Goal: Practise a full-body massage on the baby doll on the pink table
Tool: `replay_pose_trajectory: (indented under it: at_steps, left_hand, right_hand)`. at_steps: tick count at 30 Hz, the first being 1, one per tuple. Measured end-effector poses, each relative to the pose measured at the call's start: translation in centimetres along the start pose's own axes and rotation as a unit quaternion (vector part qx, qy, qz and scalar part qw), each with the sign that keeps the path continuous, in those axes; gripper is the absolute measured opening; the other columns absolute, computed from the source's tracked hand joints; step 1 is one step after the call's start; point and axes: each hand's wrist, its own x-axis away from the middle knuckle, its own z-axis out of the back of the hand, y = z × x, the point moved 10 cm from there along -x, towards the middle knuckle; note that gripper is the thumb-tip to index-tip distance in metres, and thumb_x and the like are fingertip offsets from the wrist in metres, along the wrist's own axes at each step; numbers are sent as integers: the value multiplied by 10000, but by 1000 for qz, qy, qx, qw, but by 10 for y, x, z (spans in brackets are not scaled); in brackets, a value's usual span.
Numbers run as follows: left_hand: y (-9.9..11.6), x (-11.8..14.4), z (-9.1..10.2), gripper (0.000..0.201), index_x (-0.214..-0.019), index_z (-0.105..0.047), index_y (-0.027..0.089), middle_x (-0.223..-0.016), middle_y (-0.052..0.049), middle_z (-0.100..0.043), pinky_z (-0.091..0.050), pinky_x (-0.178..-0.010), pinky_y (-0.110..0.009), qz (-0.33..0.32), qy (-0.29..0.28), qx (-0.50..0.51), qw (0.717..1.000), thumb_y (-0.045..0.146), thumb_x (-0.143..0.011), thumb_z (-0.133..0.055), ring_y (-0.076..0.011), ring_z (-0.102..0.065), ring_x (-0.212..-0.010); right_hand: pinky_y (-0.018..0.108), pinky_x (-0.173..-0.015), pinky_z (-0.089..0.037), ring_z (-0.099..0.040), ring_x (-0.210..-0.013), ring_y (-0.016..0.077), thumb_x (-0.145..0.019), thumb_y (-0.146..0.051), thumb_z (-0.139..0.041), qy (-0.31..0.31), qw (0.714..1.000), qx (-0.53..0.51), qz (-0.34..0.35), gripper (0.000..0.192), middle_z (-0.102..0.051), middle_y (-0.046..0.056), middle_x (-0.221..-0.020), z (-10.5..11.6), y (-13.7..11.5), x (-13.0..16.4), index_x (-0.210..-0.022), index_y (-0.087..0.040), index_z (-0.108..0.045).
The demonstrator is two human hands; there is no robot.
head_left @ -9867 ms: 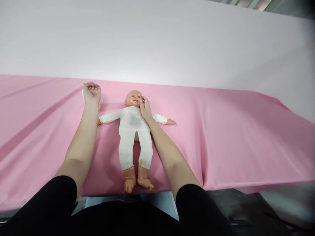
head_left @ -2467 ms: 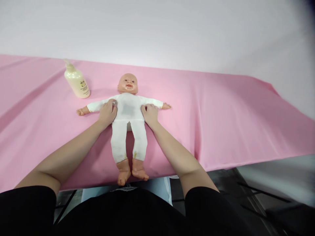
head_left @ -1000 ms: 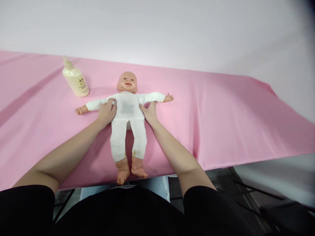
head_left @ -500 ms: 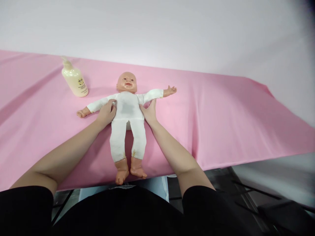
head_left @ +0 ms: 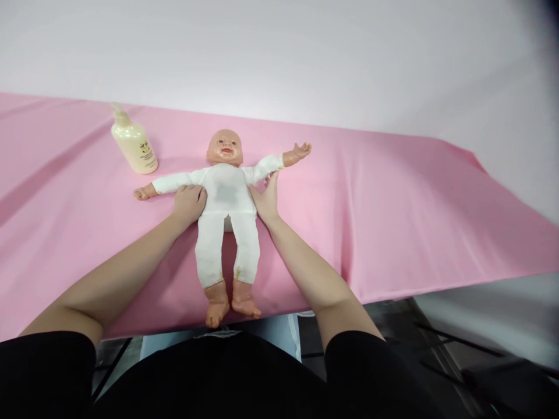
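Over on the left of the doll (head_left: 226, 203) stands the pump bottle (head_left: 133, 148), cream-coloured and upright on the pink cloth (head_left: 393, 209), up by the doll's outstretched arm but clear of it. Its wall is opaque, so I cannot tell how full it is; the pump head is on, nothing spilled around it.

Now the left hand (head_left: 188, 202): fingers loosely curled, palm down, pressed against the doll's side just under that arm, touching rather than gripping. The doll lies face up in the middle of the tabletop, white suit, arms spread, feet right at the near edge of the cloth, toes all but hanging over.

On the doll's other side, the right hand (head_left: 266, 196) is flat and open, fingers stretched up along the flank into the armpit, the doll's arm raised above it. It holds nothing, only rests there.

What could go wrong? Those feet are at the edge: I'd say any pull toward the person could slide the doll off the tabletop. The cloth looks loose and rippled, so a hard push from either hand may drag it and bunch it under the doll. And a wide sweep of the left forearm, or a tug of the cloth, could tip that bottle beside the doll's arm.
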Motion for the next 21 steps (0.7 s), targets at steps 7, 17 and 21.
replay_pose_trajectory:
  at_steps: [7, 17, 21]
  left_hand:
    - [-11, 2, -7, 227, -1015, -568, 148, -1130, -213, -606, -378, -1056, -565, 47, 16, 8, 999, 259, -970, -375, -369, -532, -1148]
    - [-24, 5, -6, 248, -1135, -518, 150, -1204, -200, -584, -341, -1121, -564, 120, 41, 25, 992, 315, -955, -473, -377, -504, -1222]
    - [-24, 5, -5, 251, -1144, -509, 161, -1224, -191, -580, -324, -1129, -578, 120, 46, 39, 991, 316, -948, -482, -376, -496, -1235]
  right_hand:
    - [502, -1182, -415, -493, -1415, 269, -926, -618, -522, 24, 999, -38, 7, 934, -356, 208, -1605, 7, -6, 1, -1606, -214, -24]
    - [488, -1159, -427, -533, -1364, 270, -908, -559, -558, 28, 997, -68, 13, 852, -452, 190, -1535, 8, -7, 1, -1566, -225, -132]
    - [475, -1159, -427, -535, -1359, 255, -920, -550, -534, 29, 998, -62, 13, 818, -453, 183, -1537, 8, -5, 2, -1559, -227, -138]
